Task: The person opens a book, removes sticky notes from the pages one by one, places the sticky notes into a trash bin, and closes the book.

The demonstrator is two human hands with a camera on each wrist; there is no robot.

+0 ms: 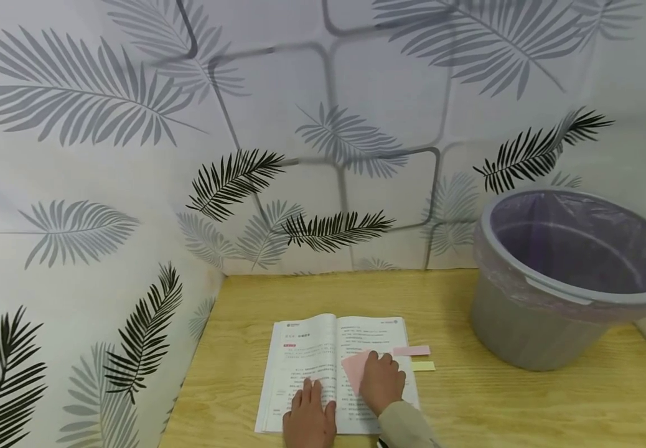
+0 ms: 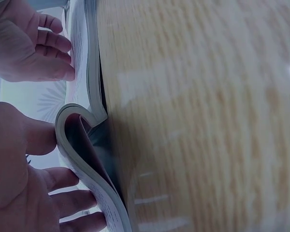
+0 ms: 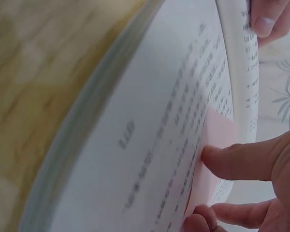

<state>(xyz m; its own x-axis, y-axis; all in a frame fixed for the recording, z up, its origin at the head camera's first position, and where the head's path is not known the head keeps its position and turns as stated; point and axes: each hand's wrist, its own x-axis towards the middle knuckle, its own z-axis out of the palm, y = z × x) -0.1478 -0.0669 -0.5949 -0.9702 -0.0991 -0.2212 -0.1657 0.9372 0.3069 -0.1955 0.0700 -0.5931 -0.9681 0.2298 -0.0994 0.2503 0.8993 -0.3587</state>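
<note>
An open book (image 1: 306,348) with printed pages lies on the wooden table. My left hand (image 1: 308,418) rests on the lower left page with its fingers spread. In the left wrist view that hand's thumb (image 2: 41,137) is beside the bulging fold of the pages. Over the right page, my right hand (image 1: 383,381) holds a pink sticky note (image 1: 353,367), set at a slant near the middle of the text. In the right wrist view the thumb (image 3: 232,161) lies against the pink paper (image 3: 217,130), with curled fingertips (image 3: 195,223) at its lower edge.
A pink tab (image 1: 412,351) and a yellow tab (image 1: 424,366) stick out from the book's right edge. A large grey bin (image 1: 524,330) with a purplish liner stands to the right. Leaf-patterned wall covering (image 1: 323,124) rises behind the table (image 1: 244,298).
</note>
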